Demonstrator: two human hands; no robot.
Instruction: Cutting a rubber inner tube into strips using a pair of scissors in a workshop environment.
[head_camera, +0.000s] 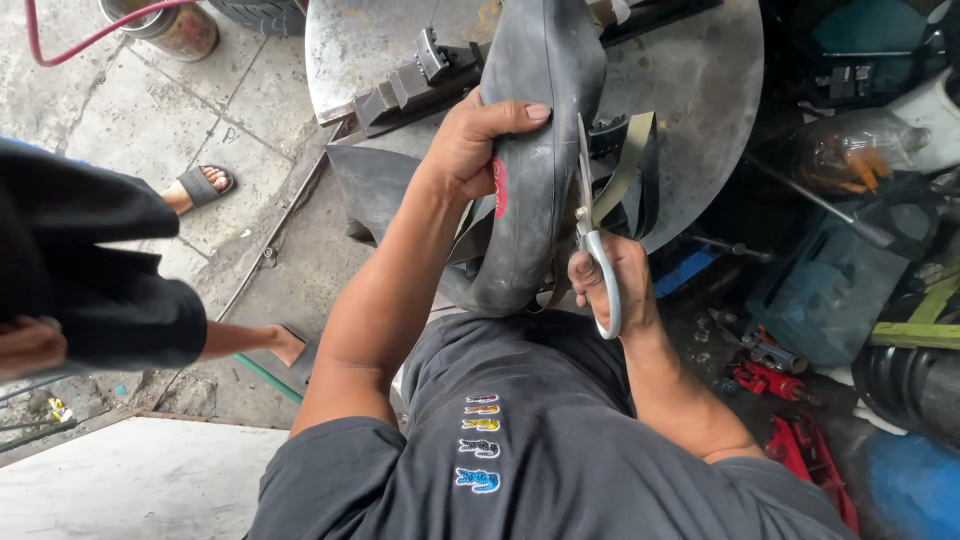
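The left hand (470, 140) is clamped around a black rubber inner tube (535, 130), thumb laid across its front face and the other fingers wrapped behind, pinning it against the edge of the round metal table (690, 70). The tube's long axis runs from the table down toward the person's lap, where it curls back on itself. Just to its right, the right hand (612, 285) grips the grey handles of a pair of scissors (590, 215), fingers closed through the loops; the blades point up and away from the body, lying along the tube's right edge, so the right hand is the nearer one to that edge. Whether the blades are biting rubber or only resting against it is hard to tell. The tube looks dull, flattened and creased, with a small red patch (499, 187) beside the left hand.
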